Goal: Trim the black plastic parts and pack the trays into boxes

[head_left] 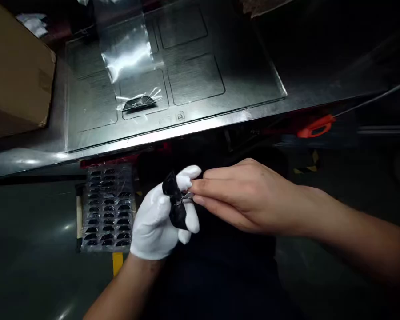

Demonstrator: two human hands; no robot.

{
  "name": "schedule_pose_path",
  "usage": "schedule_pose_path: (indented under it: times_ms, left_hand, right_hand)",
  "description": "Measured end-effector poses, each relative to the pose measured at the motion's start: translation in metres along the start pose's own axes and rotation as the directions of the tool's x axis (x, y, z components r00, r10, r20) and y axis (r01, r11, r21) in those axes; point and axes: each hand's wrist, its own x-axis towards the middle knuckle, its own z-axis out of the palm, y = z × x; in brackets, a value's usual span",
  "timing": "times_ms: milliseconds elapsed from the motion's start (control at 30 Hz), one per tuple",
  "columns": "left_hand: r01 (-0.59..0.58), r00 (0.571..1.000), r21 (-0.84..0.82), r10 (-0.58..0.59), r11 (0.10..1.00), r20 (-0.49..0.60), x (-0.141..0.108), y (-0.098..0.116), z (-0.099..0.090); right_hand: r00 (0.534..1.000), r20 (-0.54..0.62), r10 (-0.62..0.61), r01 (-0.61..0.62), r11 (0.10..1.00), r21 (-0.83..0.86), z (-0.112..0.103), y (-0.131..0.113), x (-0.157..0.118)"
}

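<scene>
In a white glove, my left hand [158, 218] holds a glossy black two-lobed piece [178, 214], like a pair of dark lenses, tilted nearly upright between thumb and fingers. My bare right hand [243, 195] meets it from the right, fingertips pinched together at its narrow middle. A small thin metallic tip [187, 195] shows between those fingertips and the piece; most of it is hidden, so its kind cannot be told. Both hands are in front of the metal table edge, above my dark-clothed lap.
On the metal table [200, 115] lie a clear plastic bag [126, 58] and a wrapped black half-moon piece [139, 103]. A cardboard box [16, 71] stands at left. Below, a clear tray [108, 206] carries rows of black pieces. An orange handle [316, 126] hangs at right.
</scene>
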Motion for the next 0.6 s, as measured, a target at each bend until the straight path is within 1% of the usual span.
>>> schedule_pose_path:
  times_ms: [100,200,433,600]
  left_hand:
    - [0.048,0.999,-0.006,-0.048,0.999,-0.017,-0.0015,-0.0032,-0.0011]
    - [0.072,0.997,-0.024,-0.072,0.997,-0.030,-0.0031,-0.0048,-0.0012]
    - [0.061,0.998,-0.069,-0.063,0.996,-0.025,-0.0043,-0.0057,-0.0026]
    - [0.087,0.995,-0.064,-0.090,0.994,-0.034,-0.0043,-0.0061,-0.0004]
  right_hand:
    - [1.000,-0.007,0.000,0.000,1.000,-0.004,0.0017,0.0003,-0.0006]
    - [1.000,-0.003,0.004,-0.004,1.000,0.006,0.0029,-0.0004,-0.0020]
    - [1.000,-0.007,0.005,-0.004,0.999,0.044,0.0054,-0.0019,-0.0028]
    - [1.000,0.002,0.007,-0.007,0.997,0.077,0.0062,-0.0008,-0.0032]
